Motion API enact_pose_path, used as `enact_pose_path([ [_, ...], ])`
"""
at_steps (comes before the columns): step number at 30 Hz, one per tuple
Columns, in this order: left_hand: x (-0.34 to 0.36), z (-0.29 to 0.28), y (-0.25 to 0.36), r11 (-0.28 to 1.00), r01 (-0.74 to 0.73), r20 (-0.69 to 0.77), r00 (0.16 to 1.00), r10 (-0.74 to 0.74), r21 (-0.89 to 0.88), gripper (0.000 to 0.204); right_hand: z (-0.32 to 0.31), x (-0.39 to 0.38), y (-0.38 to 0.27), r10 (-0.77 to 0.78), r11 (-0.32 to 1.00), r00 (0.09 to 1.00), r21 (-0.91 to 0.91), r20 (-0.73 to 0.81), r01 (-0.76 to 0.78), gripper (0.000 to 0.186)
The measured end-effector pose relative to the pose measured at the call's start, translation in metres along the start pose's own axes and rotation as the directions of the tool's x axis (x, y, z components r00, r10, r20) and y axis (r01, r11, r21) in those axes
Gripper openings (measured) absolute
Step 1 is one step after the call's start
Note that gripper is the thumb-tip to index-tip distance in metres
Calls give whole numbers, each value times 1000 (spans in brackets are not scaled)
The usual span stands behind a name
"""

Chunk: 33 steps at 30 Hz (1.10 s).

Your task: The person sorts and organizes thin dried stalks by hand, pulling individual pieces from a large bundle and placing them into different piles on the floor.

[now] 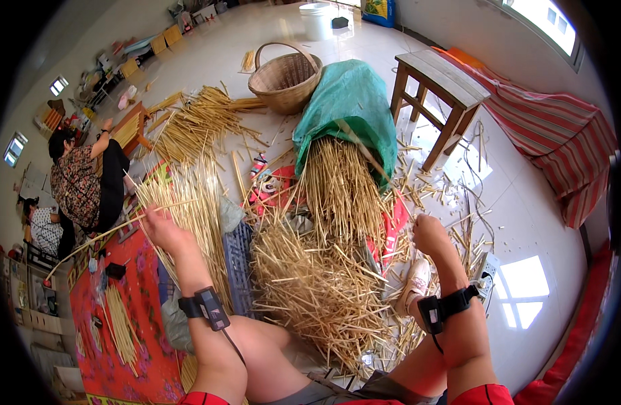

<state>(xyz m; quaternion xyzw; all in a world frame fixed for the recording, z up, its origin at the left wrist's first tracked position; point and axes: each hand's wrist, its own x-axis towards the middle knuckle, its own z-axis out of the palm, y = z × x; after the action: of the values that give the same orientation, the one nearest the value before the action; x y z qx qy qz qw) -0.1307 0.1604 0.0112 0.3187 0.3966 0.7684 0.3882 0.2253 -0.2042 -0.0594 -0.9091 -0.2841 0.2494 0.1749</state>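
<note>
My left hand [170, 231] is raised over a bundle of pale straw stalks [201, 219]. One long straw stalk [97, 235] crosses at its fingertips, seemingly pinched there, and sticks out far to the left. At the right, my right hand [430, 235] is closed with bent fingers on a thin straw stalk [380, 167], which slants up toward the sack. Between my hands, a green sack [351, 94] lies on its side with cut straw [334, 189] spilling from its mouth. A heap of loose, broken straw [317, 290] lies in front of my legs.
A blue plastic crate [239, 266] stands left of the heap. Beyond are a wicker basket [283, 86], a white bucket [316, 21] and a wooden stool [445, 81]. A red flowered cloth [145, 317] lies left. A power strip [486, 273] is at right. Another person [81, 175] sits far left.
</note>
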Motion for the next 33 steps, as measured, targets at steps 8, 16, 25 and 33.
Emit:
enact_pose_path([
  [8,-187,48,5,646,736,465,510,-724,200,9,14,-39,-89,-471,393,862,919,187,16,21],
  [16,-259,27,28,534,571,648,3,-762,624,17,21,-49,-107,-421,58,906,998,42,-19,19],
  [25,-252,32,33,744,350,772,85,-630,569,13,23,-48,-106,-395,22,914,994,-89,106,11],
  [33,-250,29,30,819,200,814,126,-567,539,10,16,-55,-110,-379,187,912,953,-154,238,7],
])
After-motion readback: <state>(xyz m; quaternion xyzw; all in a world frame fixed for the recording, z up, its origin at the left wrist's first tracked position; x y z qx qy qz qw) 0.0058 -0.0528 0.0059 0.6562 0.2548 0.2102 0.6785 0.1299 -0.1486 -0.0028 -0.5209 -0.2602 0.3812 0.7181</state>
